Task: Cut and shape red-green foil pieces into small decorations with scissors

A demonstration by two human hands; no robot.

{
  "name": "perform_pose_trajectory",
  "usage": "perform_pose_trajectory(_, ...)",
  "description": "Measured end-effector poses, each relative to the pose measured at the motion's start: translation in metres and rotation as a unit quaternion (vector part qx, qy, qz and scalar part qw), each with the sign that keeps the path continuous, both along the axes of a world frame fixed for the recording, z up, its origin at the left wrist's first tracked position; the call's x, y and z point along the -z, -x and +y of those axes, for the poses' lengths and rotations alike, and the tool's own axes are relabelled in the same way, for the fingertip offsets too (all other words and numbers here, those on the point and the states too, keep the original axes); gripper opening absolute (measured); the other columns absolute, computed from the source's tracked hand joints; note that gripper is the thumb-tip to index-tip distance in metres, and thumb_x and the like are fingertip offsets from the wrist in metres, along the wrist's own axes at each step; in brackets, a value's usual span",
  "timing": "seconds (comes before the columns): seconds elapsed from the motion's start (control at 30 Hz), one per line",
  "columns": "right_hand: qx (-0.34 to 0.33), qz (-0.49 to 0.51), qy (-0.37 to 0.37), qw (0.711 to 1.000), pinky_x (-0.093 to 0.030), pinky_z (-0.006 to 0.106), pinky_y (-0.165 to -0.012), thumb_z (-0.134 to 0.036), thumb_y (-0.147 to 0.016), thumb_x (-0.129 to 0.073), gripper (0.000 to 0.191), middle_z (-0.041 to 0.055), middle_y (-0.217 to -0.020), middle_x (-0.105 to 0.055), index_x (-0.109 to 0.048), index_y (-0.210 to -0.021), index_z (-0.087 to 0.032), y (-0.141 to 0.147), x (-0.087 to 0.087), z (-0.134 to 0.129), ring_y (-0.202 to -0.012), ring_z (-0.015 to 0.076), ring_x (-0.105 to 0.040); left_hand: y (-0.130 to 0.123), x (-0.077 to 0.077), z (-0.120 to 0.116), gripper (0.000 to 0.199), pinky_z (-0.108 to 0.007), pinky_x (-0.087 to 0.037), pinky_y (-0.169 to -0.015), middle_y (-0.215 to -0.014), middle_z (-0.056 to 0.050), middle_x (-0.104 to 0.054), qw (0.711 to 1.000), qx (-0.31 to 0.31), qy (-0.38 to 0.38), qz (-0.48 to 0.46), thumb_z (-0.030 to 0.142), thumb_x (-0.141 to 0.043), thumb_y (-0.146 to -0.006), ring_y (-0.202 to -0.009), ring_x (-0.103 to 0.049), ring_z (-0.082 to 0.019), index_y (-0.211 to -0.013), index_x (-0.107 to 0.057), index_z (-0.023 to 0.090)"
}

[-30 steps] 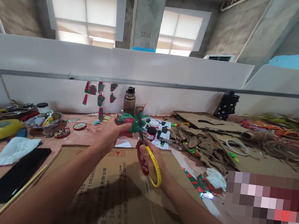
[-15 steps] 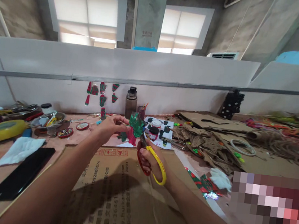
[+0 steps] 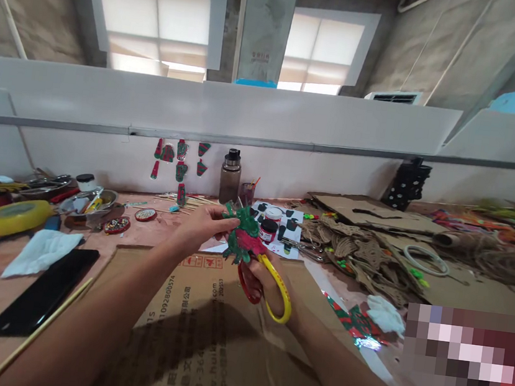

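A green and pink painted piece is pinched at its left side by the fingers of my left hand. My right hand is closed around the scissors, which have one yellow and one red handle. The blades are mostly hidden behind the painted piece. Both hands are above a brown cardboard sheet printed with dark characters. Just behind the piece, a jar of red paint stands on white paper with dark patches.
A black phone, a white tissue and yellow tape lie at left. A bottle stands by the wall. Twine, cardboard, a white ring and red-green pieces are at right.
The painted piece has turned in my left hand, with more pink and green showing beside the scissors. The whole view has shifted slightly.
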State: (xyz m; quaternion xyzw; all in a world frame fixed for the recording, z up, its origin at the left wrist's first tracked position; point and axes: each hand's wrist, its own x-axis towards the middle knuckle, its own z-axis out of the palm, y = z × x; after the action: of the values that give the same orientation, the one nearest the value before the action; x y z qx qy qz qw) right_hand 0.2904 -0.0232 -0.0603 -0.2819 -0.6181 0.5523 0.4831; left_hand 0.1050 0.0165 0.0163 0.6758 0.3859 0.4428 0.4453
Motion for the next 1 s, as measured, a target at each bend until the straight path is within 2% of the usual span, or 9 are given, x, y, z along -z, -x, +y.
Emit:
perform_pose_trajectory(0.23,0.039,-0.032,-0.039,0.998,-0.036,0.022,-0.041,-0.058,-0.091,-0.058,0.036,-0.0076,-0.056,-0.046,-0.044,-0.084,-0.025,-0.003,0.006,0.000,-0.043,0.0100,-0.039,-0.003,0.009,0.004,0.028,-0.026,-0.038,-0.058,-0.064,0.001,-0.061,0.999,0.013,0.000,-0.035,0.043,-0.076,-0.074,-0.058,-0.052,-0.011,-0.072,-0.065,0.017)
perform_pose_trajectory(0.47,-0.023,-0.004,-0.042,0.999,-0.035,0.024,-0.040,-0.055,-0.087,-0.056,0.035,-0.0069,-0.052,-0.043,-0.041,-0.075,-0.025,-0.005,0.006,0.005,-0.041,0.0107,-0.039,-0.005,-0.003,-0.006,0.026,-0.026,-0.036,-0.057,-0.059,0.002,-0.057,1.000,-0.004,-0.006,-0.023,0.040,-0.074,-0.073,-0.056,-0.049,-0.011,-0.066,-0.063,0.017)
perform_pose_trajectory(0.57,-0.023,-0.020,-0.048,0.998,-0.037,0.024,-0.043,-0.050,-0.090,-0.052,0.031,-0.0056,-0.051,-0.046,-0.043,-0.076,-0.025,-0.007,0.009,0.006,-0.043,0.0116,-0.042,-0.005,-0.009,-0.010,0.025,-0.027,-0.036,-0.057,-0.057,0.003,-0.055,1.000,-0.004,-0.008,-0.018,0.039,-0.073,-0.071,-0.055,-0.047,-0.011,-0.064,-0.062,0.017)
perform_pose_trajectory(0.73,-0.003,0.012,-0.013,1.000,-0.034,0.022,-0.041,-0.046,-0.087,-0.059,0.027,-0.0083,-0.057,-0.041,-0.043,-0.082,-0.024,-0.004,0.011,0.004,-0.044,0.0089,-0.035,-0.006,-0.007,-0.009,0.023,-0.027,-0.038,-0.058,-0.060,0.002,-0.057,1.000,-0.003,-0.013,-0.018,0.037,-0.073,-0.072,-0.058,-0.050,-0.012,-0.065,-0.064,0.017)
perform_pose_trajectory(1.0,0.008,0.021,-0.026,0.999,-0.033,0.021,-0.038,-0.053,-0.090,-0.059,0.034,-0.0099,-0.055,-0.039,-0.042,-0.082,-0.025,-0.005,0.012,0.004,-0.042,0.0084,-0.033,-0.005,-0.005,-0.007,0.021,-0.027,-0.041,-0.060,-0.062,0.001,-0.060,1.000,0.012,-0.020,-0.021,0.037,-0.073,-0.074,-0.059,-0.052,-0.012,-0.069,-0.067,0.017)
